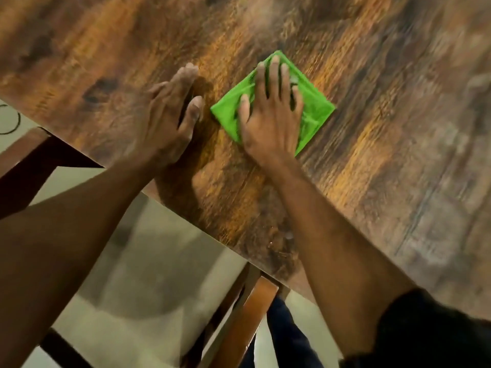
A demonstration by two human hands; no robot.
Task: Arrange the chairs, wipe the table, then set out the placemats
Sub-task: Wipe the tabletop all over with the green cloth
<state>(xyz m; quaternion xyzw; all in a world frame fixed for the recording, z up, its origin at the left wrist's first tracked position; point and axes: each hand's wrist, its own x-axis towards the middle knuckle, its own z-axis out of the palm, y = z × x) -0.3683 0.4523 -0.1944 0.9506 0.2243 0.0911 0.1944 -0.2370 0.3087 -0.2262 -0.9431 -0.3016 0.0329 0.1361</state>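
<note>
A folded bright green cloth (pixel 316 112) lies flat on the dark wood-grain table (pixel 385 160), near the middle of the view. My right hand (pixel 271 112) presses down on the cloth with its fingers spread, covering most of its left half. Just left of the cloth, my left hand (pixel 167 115) rests flat on the bare tabletop, fingers together, holding nothing. The table's near edge (pixel 186 216) runs diagonally from upper left to lower right under both forearms. No placemats are in view.
Below the table edge, a brown wooden chair frame (pixel 244 322) stands on the pale tiled floor (pixel 138 282). Another dark wooden piece (pixel 26 166) shows at the left edge. The picture is blurred by motion.
</note>
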